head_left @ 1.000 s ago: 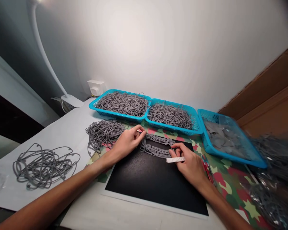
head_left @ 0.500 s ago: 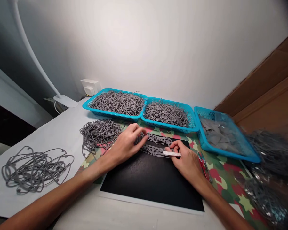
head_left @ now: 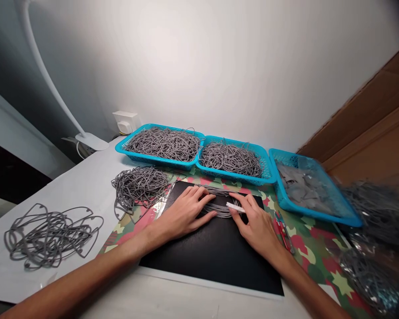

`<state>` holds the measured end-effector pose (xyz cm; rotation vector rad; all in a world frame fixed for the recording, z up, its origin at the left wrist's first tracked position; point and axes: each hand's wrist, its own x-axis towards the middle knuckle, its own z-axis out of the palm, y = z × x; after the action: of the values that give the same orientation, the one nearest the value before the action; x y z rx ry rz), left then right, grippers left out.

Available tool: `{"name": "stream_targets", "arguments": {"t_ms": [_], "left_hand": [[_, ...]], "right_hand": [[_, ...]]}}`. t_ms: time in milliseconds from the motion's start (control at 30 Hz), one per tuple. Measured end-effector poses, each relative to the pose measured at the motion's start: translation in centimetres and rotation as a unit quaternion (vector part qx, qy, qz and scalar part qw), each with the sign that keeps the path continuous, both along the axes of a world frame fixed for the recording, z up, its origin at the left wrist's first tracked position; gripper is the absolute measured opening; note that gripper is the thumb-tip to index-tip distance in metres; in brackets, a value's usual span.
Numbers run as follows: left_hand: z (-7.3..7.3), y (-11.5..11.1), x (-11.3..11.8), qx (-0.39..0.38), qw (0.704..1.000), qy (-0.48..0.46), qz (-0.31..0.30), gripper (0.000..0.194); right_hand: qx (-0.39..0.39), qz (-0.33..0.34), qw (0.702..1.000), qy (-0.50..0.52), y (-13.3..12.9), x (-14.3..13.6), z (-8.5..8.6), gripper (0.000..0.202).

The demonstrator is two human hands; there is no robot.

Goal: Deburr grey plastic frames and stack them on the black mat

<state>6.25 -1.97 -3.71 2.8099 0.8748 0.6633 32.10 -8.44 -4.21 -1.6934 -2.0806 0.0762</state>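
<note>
A flattened coil of grey cords [head_left: 220, 209] lies on the black sheet [head_left: 213, 257], between my hands. My left hand [head_left: 189, 210] curls round the coil's left end, its thumb at the near side and its fingers at the far side; the palm hides that end. At the other end is my right hand [head_left: 254, 221], with index finger and thumb around the cords. A small white strip [head_left: 235, 207] sits in its grasp, crossing over the coil; part of it is hidden by the fingers.
Two blue baskets [head_left: 194, 165] of grey cords stand along the wall; a third blue basket [head_left: 286, 203] holds clear bags. Loose cord heaps [head_left: 141, 186] lie left, with another cord tangle [head_left: 53, 235] nearer. Red-handled pliers [head_left: 282, 232] rest right of my hand. A lamp [head_left: 91, 141] stands back left.
My left hand has come down and right onto the coil, its fingers now around the end. The right hand's fingers have spread along the coil, and the white strip has tilted.
</note>
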Motion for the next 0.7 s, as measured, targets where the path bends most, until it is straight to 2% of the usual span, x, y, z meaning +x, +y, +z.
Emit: {"name": "stream_targets", "arguments": {"t_ms": [200,333,400,500,600,700], "left_hand": [[0.2,0.1,-0.2,-0.008,1.000,-0.018,-0.011,0.044],[0.1,0.5,-0.7,0.011,0.999,-0.023,-0.028,0.033],[-0.2,0.6,-0.7,0.026,0.999,-0.021,-0.029,0.028],[-0.3,0.6,-0.4,0.043,0.999,-0.020,-0.024,0.031],[0.5,0.5,-0.5,0.027,0.999,-0.033,-0.020,0.030],[1.9,1.1,-1.9,0.038,0.998,-0.031,0.036,0.030]], "right_hand": [[-0.006,0.004,0.999,0.034,-0.1,0.0,0.3,0.037],[0.011,0.024,0.997,0.072,-0.2,0.2,0.6,0.034],[0.021,0.039,0.997,0.063,-0.2,0.3,0.7,0.034],[0.019,0.051,0.997,0.051,-0.2,0.5,0.7,0.032],[0.027,0.060,0.996,0.063,-0.4,0.6,0.7,0.032],[0.048,0.066,0.993,0.082,-0.7,0.6,0.8,0.032]]}}
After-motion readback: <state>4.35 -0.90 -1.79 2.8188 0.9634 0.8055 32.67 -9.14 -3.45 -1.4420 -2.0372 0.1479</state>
